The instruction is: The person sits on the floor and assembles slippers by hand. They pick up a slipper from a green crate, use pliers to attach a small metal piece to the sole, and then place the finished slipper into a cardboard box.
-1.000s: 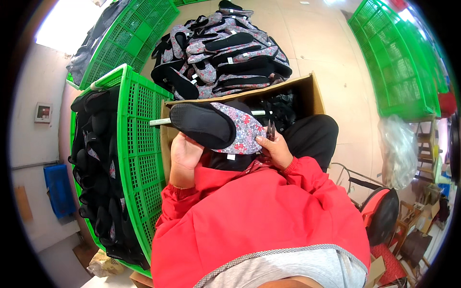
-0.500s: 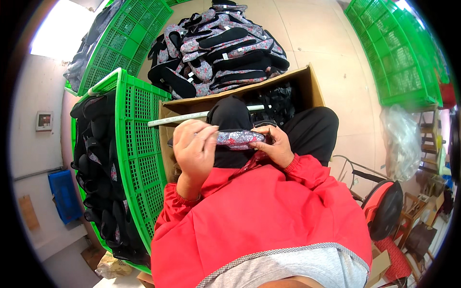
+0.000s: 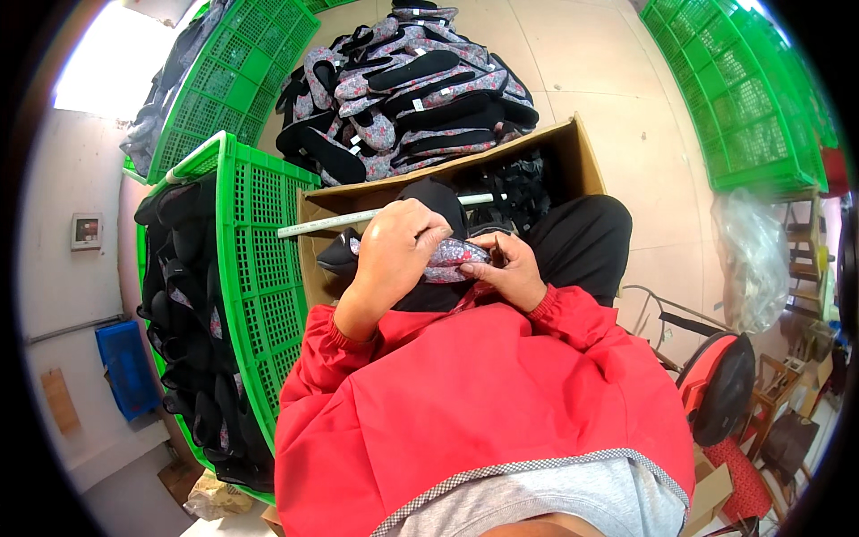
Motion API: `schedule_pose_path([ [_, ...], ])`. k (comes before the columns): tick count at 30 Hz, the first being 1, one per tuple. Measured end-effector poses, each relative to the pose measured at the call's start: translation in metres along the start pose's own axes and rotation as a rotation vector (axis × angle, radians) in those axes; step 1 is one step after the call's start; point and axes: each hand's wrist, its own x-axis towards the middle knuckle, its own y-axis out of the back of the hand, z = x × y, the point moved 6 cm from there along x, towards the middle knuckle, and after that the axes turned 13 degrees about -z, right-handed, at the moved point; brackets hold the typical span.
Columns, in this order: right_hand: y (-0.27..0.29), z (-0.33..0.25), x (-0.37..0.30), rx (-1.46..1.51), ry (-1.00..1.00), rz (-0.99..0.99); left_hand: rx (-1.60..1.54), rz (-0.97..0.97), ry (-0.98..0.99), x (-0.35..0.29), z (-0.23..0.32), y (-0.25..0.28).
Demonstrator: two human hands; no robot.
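A slipper [image 3: 450, 258] with grey-and-red floral fabric and black ends lies across my lap. My right hand [image 3: 517, 276] grips its right end, thumb on the floral side and fingers behind. Over the slipper's middle is my left hand [image 3: 394, 246], fingers curled into a pinch near its upper edge. What the left fingertips pinch, if anything, is hidden. The slipper's black left end sticks out past my left wrist.
An open cardboard box [image 3: 586, 161] with black items stands before my knees, a white rod [image 3: 358, 218] across it. Beyond lies a slipper pile [image 3: 420, 89]. A green crate [image 3: 268, 268] of black slippers stands left; stacked green crates [image 3: 734, 98] stand far right.
My left hand has come down and right onto the slipper, its fingers closing from a raised, blurred pose. The slipper's black left end now shows more. My right hand keeps its hold.
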Motion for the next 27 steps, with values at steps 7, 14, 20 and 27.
schedule_pose_path([
  [7, 0.002, 0.005, -0.008, 0.419, -0.088, -0.027, -0.079, -0.124, -0.014, -0.005, -0.004, -0.002],
  [14, -0.004, 0.026, -0.026, 0.468, -0.211, -0.024, -0.018, -0.122, -0.125, -0.007, -0.007, -0.036],
  [20, 0.001, 0.048, -0.045, 0.290, -0.221, -0.169, -0.183, -0.106, 0.011, -0.009, -0.014, -0.059],
  [27, 0.021, 0.026, -0.038, 0.132, -0.283, -0.348, -0.204, -0.057, 0.158, -0.008, -0.017, -0.065],
])
